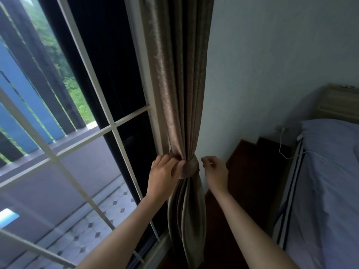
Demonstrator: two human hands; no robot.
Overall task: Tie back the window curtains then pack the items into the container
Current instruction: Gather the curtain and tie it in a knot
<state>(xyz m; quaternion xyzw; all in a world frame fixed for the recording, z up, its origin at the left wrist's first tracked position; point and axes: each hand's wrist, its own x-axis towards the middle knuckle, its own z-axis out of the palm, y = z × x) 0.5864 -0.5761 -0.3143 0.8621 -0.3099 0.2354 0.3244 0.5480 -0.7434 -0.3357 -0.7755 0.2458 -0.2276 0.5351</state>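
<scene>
Curtain (180, 94): brown, hanging between the window (58, 133) and the wall (272, 55) — all bunched into one bundle.
Tie band (191, 169): same brown cloth, wrapped round the curtain at its thin middle.
My left hand (164, 171): fingers and thumb curl onto the left side of the tie band and pinch it.
My right hand (214, 169): just beside the band, not touching it — fingers loosely bent, holding nothing.
Bed (320, 191): on my right, blue sheet, pillow (330, 136) on top.
White cable (281, 146): runs from the wall onto the bed.

Blue pillow (330, 140) on bed (320, 210), white cable (280, 145), wooden headboard (338, 103)
</scene>
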